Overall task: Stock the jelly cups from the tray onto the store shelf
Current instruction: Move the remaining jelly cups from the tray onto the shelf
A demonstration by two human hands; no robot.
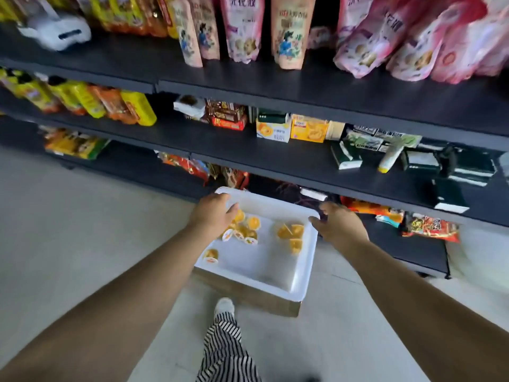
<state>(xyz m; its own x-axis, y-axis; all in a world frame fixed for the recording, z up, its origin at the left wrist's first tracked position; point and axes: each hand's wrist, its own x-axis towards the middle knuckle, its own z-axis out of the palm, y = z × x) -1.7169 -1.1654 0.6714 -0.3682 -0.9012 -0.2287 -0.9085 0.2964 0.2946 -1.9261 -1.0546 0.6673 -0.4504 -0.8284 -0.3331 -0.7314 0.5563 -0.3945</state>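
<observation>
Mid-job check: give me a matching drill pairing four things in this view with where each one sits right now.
Things:
1. jelly cups
2. left hand
3. right hand
4. pink bags

Places:
A. on the top shelf
B. at the tray's right rim
C. inside the white tray
D. over the tray's left side, above the cups

Pairs: 1-C, 2-D, 3-B, 4-A
</observation>
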